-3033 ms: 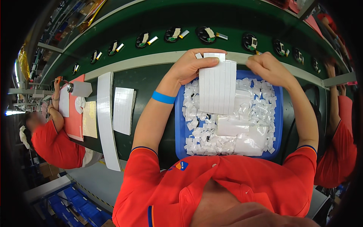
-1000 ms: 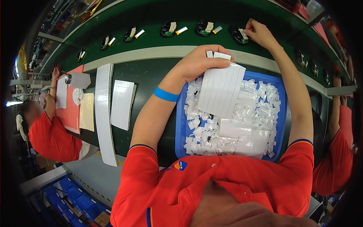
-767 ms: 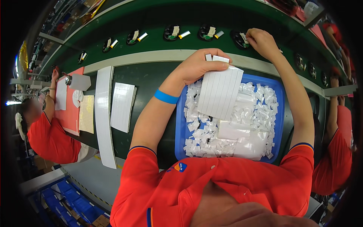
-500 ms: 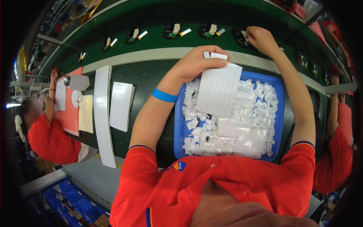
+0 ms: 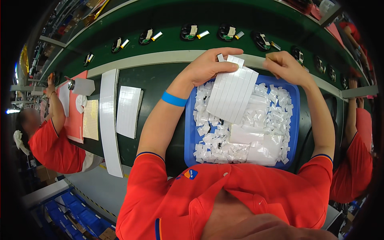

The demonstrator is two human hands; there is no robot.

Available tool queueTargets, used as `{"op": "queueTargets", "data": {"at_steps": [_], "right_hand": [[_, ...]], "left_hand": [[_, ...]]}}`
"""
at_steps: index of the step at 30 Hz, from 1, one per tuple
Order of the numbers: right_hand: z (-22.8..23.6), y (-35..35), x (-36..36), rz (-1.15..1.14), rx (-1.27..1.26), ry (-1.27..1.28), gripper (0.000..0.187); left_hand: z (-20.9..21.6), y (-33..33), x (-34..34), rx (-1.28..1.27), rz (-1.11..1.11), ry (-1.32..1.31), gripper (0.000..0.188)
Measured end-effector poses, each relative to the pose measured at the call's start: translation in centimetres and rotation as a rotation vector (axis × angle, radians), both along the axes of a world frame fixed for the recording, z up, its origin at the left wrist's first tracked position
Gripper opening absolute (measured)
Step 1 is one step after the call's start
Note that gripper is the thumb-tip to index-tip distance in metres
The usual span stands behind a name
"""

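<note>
The left hand (image 5: 212,66) is clamped on a white lined sheet (image 5: 232,96), thumb across its upper part, much as in the earlier frames. The sheet now leans a little more to one side, above the far part of a blue tray (image 5: 190,148) on the dark counter (image 5: 175,144). Two small white tabs (image 5: 235,61) show by the thumb at the top of the sheet.

The right hand (image 5: 289,67) has changed most: half a second ago it was at a black rounded unit (image 5: 262,41) on the green surface (image 5: 168,22), and now it is drawn back to the near side, over the pale rail (image 5: 148,61), just beside the sheet but apart from it. Its fingers are curled in; I cannot tell whether the tips meet or pinch anything. The unit is now uncovered, with a small silver piece (image 5: 276,46) showing beside it, and the row of similar units sits slightly farther right than before.

Loose white pieces (image 5: 280,108) fill much of the tray as before. At the far left, a co-worker's hand (image 5: 51,79) has also shifted
</note>
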State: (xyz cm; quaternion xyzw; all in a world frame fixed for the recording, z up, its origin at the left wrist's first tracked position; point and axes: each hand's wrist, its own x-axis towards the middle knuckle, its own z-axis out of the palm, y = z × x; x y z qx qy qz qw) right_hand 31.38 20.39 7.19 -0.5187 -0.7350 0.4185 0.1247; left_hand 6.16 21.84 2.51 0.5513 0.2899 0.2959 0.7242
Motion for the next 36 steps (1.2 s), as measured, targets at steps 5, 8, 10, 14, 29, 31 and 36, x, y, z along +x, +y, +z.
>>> {"op": "queueTargets", "data": {"at_steps": [5, 8, 10, 14, 29, 31, 36], "right_hand": [[-0.3, -0.5, -2.2, 0.002, 0.160, 0.183, 0.020], [-0.4, -0.7, -3.7, 0.018, 0.215, 0.171, 0.019], [-0.1, -1.0, -4.4, 0.020, 0.239, 0.139, 0.016], [-0.2, -0.9, -4.5, 0.102, 0.671, 0.117, 0.011], [-8.1, 15.2, 2.6, -0.245, 0.246, -0.106, 0.032], [-6.4, 13.9, 0.2, -0.284, 0.028, 0.172, 0.016], [-6.7, 13.5, 1.5, -0.271, 0.002, 0.249, 0.014]], "left_hand": [[-0.1, 0.1, 0.4, 0.040, 0.010, 0.065, 0.030], [-0.5, 0.3, 0.3, 0.024, 0.005, 0.084, 0.023], [-0.7, 0.5, 0.2, -0.007, 0.000, 0.083, 0.021], [-0.9, 0.4, 0.3, -0.061, 0.052, 0.041, 0.021], [-0.8, 0.4, 0.8, 0.083, 0.051, 0.067, 0.021], [-1.0, 0.3, 0.0, 0.085, 0.076, 0.080, 0.020], [-1.3, 0.5, 0.4, 0.099, 0.062, 0.090, 0.020]]}}
